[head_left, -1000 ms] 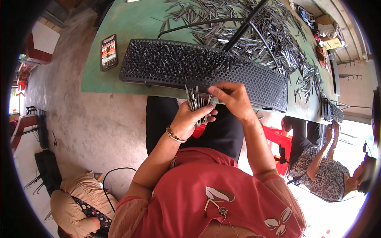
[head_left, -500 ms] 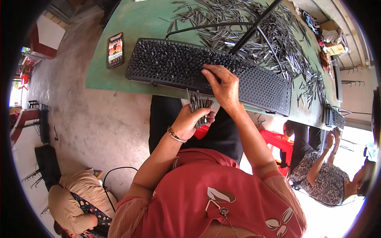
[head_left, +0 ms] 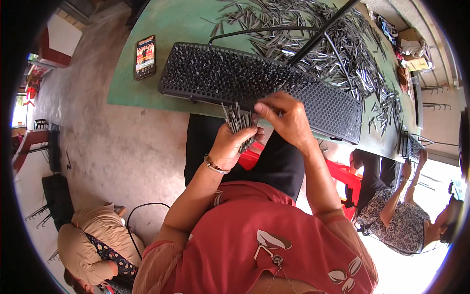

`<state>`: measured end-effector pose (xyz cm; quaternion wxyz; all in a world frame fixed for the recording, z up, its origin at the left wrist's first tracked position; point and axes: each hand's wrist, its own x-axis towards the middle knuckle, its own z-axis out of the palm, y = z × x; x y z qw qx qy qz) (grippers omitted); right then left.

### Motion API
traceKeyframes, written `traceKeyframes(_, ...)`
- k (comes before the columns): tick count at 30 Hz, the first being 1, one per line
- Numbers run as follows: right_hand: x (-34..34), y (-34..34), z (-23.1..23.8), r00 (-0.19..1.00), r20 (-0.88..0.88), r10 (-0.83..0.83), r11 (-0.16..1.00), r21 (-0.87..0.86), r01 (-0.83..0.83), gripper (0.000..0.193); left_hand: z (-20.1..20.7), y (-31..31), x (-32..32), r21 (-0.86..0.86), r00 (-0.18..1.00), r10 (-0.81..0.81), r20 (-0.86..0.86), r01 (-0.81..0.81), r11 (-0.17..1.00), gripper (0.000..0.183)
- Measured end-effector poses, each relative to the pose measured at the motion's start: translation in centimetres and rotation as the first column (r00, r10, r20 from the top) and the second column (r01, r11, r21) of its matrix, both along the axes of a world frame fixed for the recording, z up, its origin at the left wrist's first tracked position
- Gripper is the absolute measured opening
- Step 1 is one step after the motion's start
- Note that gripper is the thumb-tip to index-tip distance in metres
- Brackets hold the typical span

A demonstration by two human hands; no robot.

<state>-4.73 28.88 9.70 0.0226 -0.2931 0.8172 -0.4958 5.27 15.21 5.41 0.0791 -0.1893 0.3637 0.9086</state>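
Observation:
My left hand [head_left: 229, 147] is closed around a bundle of thin dark metal strips [head_left: 238, 121], their ends fanning up past the thumb. Just right of the bundle's tips, my right hand [head_left: 290, 121] is bent with thumb and forefinger together; whether a strip sits between them is hidden. Behind both hands a long black perforated rack [head_left: 333, 113] lies along the table's near edge. Many dark pieces stand in the holes of its left and middle parts. Toward its right end the holes show bare.
A large heap of loose strips [head_left: 342, 54] covers the green table [head_left: 171, 24] behind the rack. Slanting over it is a black rod [head_left: 323, 32]. A phone [head_left: 145, 57] lies at left. One person [head_left: 396, 215] works at right; another [head_left: 98, 245] is at lower left.
My right hand has drawn back from the rack's holes toward me, to beside the bundle. My left hand still grips the strips and has shifted slightly left.

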Motion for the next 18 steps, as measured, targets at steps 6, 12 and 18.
traceKeyframes(6, 0.8, 1.6, -1.5, 0.929, 0.369, 0.032, 0.999, -0.031, -0.022, 0.021, 0.6, 0.3, -0.3, -0.056, 0.995, -0.085, -0.045, 0.082, 0.995, 0.02)
traceKeyframes(12, 0.1, 1.9, -0.6, 0.882, 0.468, 0.054, 0.994, 0.055, -0.09, 0.02, 0.5, 0.8, -0.3, -0.019, 0.986, -0.161, -0.043, 0.16, 0.987, 0.019)
traceKeyframes(18, -0.1, 2.2, 0.1, 0.847, 0.532, -0.002, 0.999, 0.029, -0.016, 0.021, 0.8, 0.9, -0.2, 0.044, 0.984, -0.175, -0.027, 0.176, 0.983, 0.019)
